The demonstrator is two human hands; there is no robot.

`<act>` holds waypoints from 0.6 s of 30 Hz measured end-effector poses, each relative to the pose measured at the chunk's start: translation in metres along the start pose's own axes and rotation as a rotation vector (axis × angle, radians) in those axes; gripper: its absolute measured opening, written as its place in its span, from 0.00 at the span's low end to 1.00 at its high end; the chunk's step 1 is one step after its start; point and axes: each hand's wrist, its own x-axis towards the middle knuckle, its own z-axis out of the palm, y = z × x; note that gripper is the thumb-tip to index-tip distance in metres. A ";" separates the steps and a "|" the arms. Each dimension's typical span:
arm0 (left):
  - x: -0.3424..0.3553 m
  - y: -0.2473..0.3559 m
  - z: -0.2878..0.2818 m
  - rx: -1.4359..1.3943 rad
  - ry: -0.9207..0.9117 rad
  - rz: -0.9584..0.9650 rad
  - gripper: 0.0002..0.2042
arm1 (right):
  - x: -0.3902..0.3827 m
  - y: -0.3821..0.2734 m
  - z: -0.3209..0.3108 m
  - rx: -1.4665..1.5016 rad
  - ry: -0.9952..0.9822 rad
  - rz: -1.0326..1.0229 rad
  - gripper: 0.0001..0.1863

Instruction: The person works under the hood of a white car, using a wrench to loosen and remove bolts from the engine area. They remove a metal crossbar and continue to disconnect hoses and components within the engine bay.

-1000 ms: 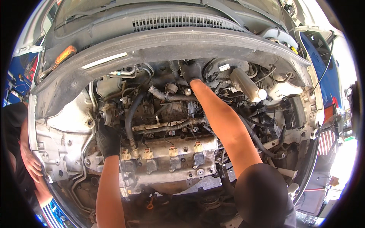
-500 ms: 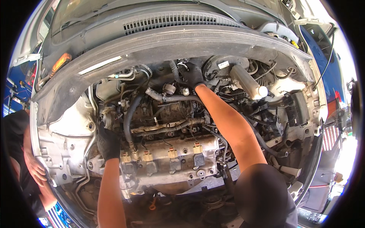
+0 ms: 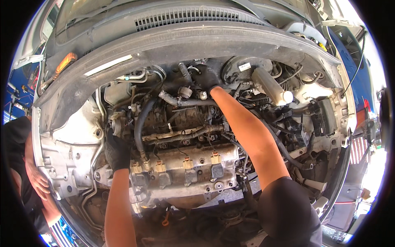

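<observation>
In a black glove, my right hand (image 3: 205, 78) reaches to the back of the engine bay. Its fingers are curled in beside a short dark hose (image 3: 185, 72) and a pale metal fitting; what they grip is hidden. My left hand (image 3: 117, 153), also gloved in black, lies against the left end of the engine (image 3: 189, 154), just below a round metal part (image 3: 118, 126). Most of its fingers are out of sight. Between the hands a thick black hose (image 3: 143, 123) curves down to the valve cover, and a grey-ended hose (image 3: 168, 98) runs across below my right hand.
Several ignition coils (image 3: 190, 175) line the valve cover. A white-capped reservoir (image 3: 271, 87) and a round brake booster (image 3: 247, 74) sit at the back right. An orange-handled tool (image 3: 66, 61) lies on the left fender edge. Another person's hand (image 3: 40, 187) rests by the left fender.
The view has shifted slightly. My right hand stays at the same spot by the hose with a small turn of the wrist; my left hand has hardly moved.
</observation>
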 end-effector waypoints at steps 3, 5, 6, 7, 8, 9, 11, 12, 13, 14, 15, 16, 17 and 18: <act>0.007 0.013 -0.004 -0.036 -0.080 -0.068 0.16 | -0.002 0.015 -0.011 -0.062 0.075 -0.080 0.23; 0.003 0.008 -0.004 0.000 -0.061 -0.076 0.16 | -0.014 0.010 -0.015 -0.106 0.123 -0.211 0.21; 0.003 0.007 -0.003 0.013 -0.051 -0.074 0.16 | -0.014 0.013 -0.020 -0.136 0.135 -0.198 0.21; 0.003 0.004 -0.001 0.009 -0.034 -0.054 0.16 | -0.014 0.018 -0.023 -0.164 0.145 -0.186 0.21; 0.003 -0.002 0.002 0.005 -0.016 -0.035 0.16 | -0.014 0.023 -0.027 -0.193 0.155 -0.175 0.21; 0.003 -0.005 0.004 -0.005 0.001 -0.018 0.17 | -0.011 0.028 -0.029 -0.189 0.192 -0.179 0.21; 0.004 -0.002 0.009 -0.010 -0.004 -0.008 0.17 | -0.003 0.048 -0.034 -0.184 0.268 -0.174 0.20; 0.003 -0.003 0.010 -0.007 -0.004 -0.008 0.17 | -0.002 0.052 -0.035 -0.203 0.341 -0.252 0.18; 0.004 -0.003 0.011 -0.015 -0.005 -0.012 0.17 | 0.003 0.056 -0.039 -0.255 0.312 -0.268 0.18; 0.004 -0.003 0.011 -0.019 -0.004 -0.019 0.17 | 0.006 0.053 -0.045 -0.304 0.281 -0.286 0.17; 0.004 -0.004 0.012 -0.023 -0.004 -0.026 0.17 | 0.008 0.051 -0.049 -0.353 0.250 -0.304 0.17; 0.003 -0.008 0.010 -0.008 0.031 0.006 0.17 | 0.004 0.033 -0.057 -0.465 0.162 -0.249 0.17; 0.002 -0.013 0.008 0.008 0.066 0.038 0.16 | 0.007 0.032 -0.052 -0.501 0.169 -0.281 0.17; 0.001 -0.014 0.011 0.011 0.095 0.074 0.16 | 0.011 0.031 -0.054 -0.550 0.180 -0.306 0.18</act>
